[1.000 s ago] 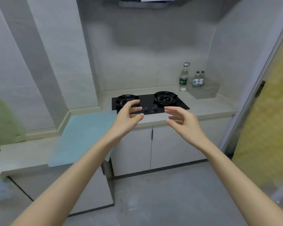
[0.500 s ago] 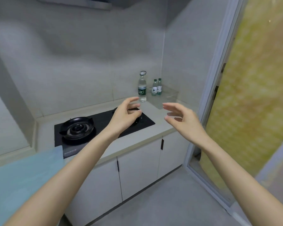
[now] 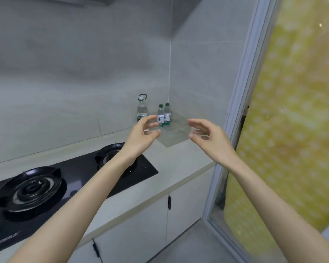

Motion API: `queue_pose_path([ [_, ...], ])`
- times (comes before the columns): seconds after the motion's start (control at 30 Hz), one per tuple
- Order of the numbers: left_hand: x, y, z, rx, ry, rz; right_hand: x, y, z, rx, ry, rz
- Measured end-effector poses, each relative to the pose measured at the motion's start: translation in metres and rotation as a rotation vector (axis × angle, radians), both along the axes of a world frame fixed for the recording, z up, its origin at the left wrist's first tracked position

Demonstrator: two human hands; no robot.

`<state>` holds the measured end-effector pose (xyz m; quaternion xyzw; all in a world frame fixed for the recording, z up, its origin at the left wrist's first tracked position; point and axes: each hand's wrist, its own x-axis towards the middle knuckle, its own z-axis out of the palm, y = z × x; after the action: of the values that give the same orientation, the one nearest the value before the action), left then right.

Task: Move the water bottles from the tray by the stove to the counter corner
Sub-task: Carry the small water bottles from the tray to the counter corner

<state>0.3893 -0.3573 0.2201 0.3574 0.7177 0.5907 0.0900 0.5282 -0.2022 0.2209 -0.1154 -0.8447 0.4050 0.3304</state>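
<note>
Over the desk [image 3: 179,162], beyond the black stove [image 3: 74,177], my left grip [image 3: 141,135] and right grip [image 3: 207,139] hang in the air. Both are wide, fingers loosely bent, holding nothing. Between them sits the clear tray [image 3: 176,138], tucked into the wall corner. Two small bottles [image 3: 161,116] with green caps stand upright side by side at its back. A taller bottle [image 3: 142,109] stands just left of the tray, and my left fingertips [image 3: 150,118] cover its base.
</note>
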Motion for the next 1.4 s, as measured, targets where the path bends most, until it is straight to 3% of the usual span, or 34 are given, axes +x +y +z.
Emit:
queue_pose_path([
  [0.27, -0.083, 0.136, 0.006, 0.017, -0.029, 0.111, -0.088, 0.147, 0.013, -0.005, -0.028, 0.079],
  [1.1, -0.367, 0.345, -0.080, -0.028, -0.204, 0.201, -0.380, 0.362, -0.051, 0.024, -0.189, 0.074],
  [1.4, -0.450, 0.396, -0.110, -0.086, -0.237, 0.270, -0.493, 0.427, -0.089, -0.111, -0.211, 0.049],
])
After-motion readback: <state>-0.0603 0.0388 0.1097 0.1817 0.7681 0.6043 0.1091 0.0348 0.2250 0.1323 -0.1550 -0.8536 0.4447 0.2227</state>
